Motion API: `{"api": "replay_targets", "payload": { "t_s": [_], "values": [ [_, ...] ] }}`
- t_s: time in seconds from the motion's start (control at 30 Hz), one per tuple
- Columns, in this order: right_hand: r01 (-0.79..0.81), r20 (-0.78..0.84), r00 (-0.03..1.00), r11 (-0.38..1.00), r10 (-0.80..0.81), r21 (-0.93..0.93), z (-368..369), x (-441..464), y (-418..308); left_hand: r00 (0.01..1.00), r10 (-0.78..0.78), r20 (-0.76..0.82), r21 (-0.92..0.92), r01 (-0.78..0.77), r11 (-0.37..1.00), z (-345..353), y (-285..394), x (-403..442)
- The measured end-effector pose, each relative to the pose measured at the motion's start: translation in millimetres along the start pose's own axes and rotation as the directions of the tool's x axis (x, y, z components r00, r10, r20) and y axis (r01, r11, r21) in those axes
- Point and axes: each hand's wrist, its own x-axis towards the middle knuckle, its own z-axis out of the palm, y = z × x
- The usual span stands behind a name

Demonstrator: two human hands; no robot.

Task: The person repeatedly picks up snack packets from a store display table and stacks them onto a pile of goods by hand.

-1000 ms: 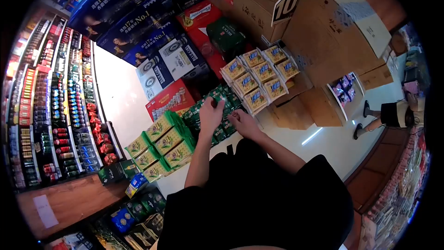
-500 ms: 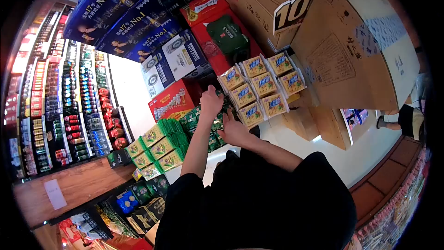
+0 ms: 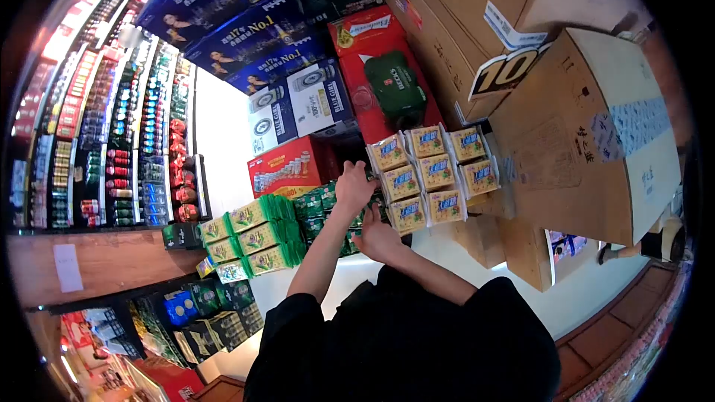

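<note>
Dark green packets (image 3: 315,205) stand in rows between two stacks of yellow packs. My left hand (image 3: 355,187) is over the far right part of these packets, its fingers bent down around a packet; the fingertips are partly hidden. Just nearer to me, my right hand (image 3: 378,237) touches the near side of the same packets, with thumb and fingers apart. Right of both hands lie yellow packs with blue lettering (image 3: 402,181), wrapped in clear film. To the left are yellow-and-green packs (image 3: 259,238) in stacked rows.
Beer cartons, including a red box (image 3: 287,166), a Blue Girl carton (image 3: 316,97) and blue cartons (image 3: 238,37), stand behind the packs. Large cardboard boxes (image 3: 588,134) and a "10" sign (image 3: 508,73) are at right. Drink shelves (image 3: 112,134) fill the left. A person's arm (image 3: 622,251) shows far right.
The view has shifted, so the display appears lower. Both hands stay at the dark green packets, with little visible change in their grip.
</note>
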Motion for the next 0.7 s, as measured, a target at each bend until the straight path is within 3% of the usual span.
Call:
{"api": "replay_targets", "payload": {
  "t_s": [0.1,0.2,0.27,0.33,0.37,0.47,0.6,0.7],
  "values": [
    [0.009,0.003,1.0,1.0,-0.009,0.008,2,-1,0,0.997,0.02,-0.068,-0.034,-0.022,0.999,-17,1,-21],
    [0.077,-0.059,0.995,0.997,-0.078,-0.012,21,3,11,0.943,0.199,-0.265,-0.079,-0.227,0.971,-17,-23,-59],
    [0.126,-0.174,0.977,0.992,-0.123,0.005,26,3,17,0.955,0.155,-0.253,-0.257,-0.22,0.941,-20,-35,-102],
    [0.102,-0.171,0.981,0.993,-0.09,0.06,25,-9,9,0.992,0.042,-0.119,-0.282,-0.074,0.957,-21,-47,-153],
    [0.124,-0.272,0.955,0.992,-0.12,-0.004,34,-11,8,0.99,0.044,-0.133,-0.329,-0.086,0.94,-15,-56,-181],
    [0.198,-0.242,0.949,0.979,-0.204,-0.052,48,-31,-15,0.984,-0.004,-0.178,-0.382,-0.065,0.922,12,-91,-271],
    [0.393,-0.214,0.885,0.91,-0.414,-0.133,109,-61,-53,0.963,-0.267,-0.032,-0.436,0.227,0.871,43,-142,-384],
    [0.376,0.127,0.923,0.922,-0.363,-0.097,159,-105,-105,0.91,-0.411,-0.05,-0.463,0.343,0.817,58,-167,-473]
  ]
}}
